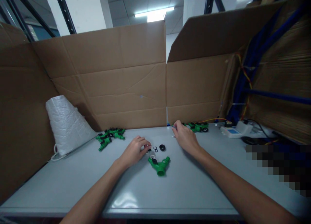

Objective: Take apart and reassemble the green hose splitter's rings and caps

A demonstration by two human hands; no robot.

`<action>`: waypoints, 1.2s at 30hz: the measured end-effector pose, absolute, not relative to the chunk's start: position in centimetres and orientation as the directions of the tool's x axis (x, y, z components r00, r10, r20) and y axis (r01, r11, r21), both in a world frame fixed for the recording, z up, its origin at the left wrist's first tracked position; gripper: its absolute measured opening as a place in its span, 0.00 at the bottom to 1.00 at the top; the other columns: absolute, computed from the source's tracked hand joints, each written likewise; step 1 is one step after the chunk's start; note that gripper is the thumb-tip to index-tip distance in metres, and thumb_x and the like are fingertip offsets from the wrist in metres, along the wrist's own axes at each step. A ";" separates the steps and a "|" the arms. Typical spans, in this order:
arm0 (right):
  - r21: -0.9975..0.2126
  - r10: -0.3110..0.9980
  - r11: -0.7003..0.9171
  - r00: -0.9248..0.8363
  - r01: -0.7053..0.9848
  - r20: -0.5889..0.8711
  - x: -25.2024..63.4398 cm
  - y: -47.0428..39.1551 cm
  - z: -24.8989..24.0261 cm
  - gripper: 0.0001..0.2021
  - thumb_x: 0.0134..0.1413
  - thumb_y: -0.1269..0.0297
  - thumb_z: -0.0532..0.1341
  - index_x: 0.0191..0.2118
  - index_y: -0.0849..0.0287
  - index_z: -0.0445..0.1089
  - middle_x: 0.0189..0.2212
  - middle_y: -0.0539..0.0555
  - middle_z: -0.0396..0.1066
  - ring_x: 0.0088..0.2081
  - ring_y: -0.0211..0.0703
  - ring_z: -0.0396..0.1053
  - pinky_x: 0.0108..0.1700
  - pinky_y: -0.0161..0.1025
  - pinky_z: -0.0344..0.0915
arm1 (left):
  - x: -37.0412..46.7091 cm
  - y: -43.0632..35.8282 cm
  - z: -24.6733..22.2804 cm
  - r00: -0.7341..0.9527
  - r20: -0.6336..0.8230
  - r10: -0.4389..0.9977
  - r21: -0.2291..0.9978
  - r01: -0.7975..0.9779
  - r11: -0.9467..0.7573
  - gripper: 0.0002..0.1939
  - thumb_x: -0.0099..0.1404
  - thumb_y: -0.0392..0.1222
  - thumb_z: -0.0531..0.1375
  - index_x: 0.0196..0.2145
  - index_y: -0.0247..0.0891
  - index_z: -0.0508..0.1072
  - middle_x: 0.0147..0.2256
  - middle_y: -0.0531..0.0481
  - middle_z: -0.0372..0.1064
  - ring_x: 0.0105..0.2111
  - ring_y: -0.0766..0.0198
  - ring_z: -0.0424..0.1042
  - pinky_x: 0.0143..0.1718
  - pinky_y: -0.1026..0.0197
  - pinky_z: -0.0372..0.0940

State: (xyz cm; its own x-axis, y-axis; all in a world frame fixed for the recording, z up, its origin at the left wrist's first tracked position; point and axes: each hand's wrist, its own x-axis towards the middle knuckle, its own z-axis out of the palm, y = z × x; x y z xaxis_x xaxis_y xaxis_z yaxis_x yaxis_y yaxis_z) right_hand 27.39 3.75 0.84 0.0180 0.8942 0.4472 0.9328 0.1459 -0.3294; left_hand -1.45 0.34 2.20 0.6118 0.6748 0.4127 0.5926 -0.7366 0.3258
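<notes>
A green Y-shaped hose connector (160,167) with a black part on one arm lies on the table in front of me. Beside it are a small clear piece (152,155), small black rings (155,149) and a round black cap (162,147). My left hand (136,151) is closed in a pinch at the left of these parts, around something small that I cannot make out. Farther back, my right hand (185,136) has its fingers pinched together next to more green connectors (198,127); what they hold is mostly hidden. A tiny shiny piece (173,136) lies below those fingertips.
At the back left sits a pile of green connectors (110,137), beside a white padded bag (66,127) with a cord. Cardboard walls (121,88) stand around the table (80,185). On the right are a power strip (232,132), cables and a blue frame (245,75).
</notes>
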 end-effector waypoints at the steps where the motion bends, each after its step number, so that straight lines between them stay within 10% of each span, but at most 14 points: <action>1: -0.386 0.875 0.185 0.027 0.904 0.483 27.4 3.9 0.8 0.10 0.74 0.60 0.53 0.52 0.57 0.64 0.41 0.61 0.78 0.42 0.54 0.76 0.40 0.41 0.64 | -1.5 0.3 2.2 0.601 0.421 0.679 0.324 0.600 -0.732 0.15 0.77 0.48 0.56 0.43 0.42 0.81 0.37 0.43 0.75 0.41 0.52 0.69 0.47 0.54 0.61; 20: -0.491 0.654 0.726 -0.263 0.481 0.710 23.2 -0.2 1.1 0.09 0.74 0.57 0.52 0.45 0.54 0.65 0.35 0.53 0.72 0.34 0.46 0.71 0.40 0.40 0.65 | -1.8 0.9 1.8 0.507 0.489 0.710 0.222 0.715 -0.663 0.12 0.77 0.43 0.56 0.41 0.40 0.79 0.37 0.45 0.77 0.40 0.53 0.70 0.45 0.54 0.62; 36: -0.531 0.720 0.689 -0.385 0.493 0.578 22.7 -0.7 1.1 0.08 0.74 0.56 0.54 0.45 0.54 0.64 0.34 0.52 0.73 0.33 0.45 0.71 0.37 0.38 0.63 | -1.7 0.8 1.9 0.521 0.452 0.724 0.182 0.741 -0.646 0.12 0.77 0.43 0.56 0.41 0.40 0.79 0.37 0.45 0.77 0.40 0.54 0.71 0.44 0.56 0.63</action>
State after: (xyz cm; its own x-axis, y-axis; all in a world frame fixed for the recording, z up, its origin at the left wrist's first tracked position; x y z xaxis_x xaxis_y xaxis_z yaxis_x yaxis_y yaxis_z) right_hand 22.65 -0.72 1.09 -0.3845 0.7199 0.5778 0.4932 0.6893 -0.5307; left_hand -1.74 0.79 1.85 0.5206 0.7245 0.4518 0.7414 -0.6460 0.1816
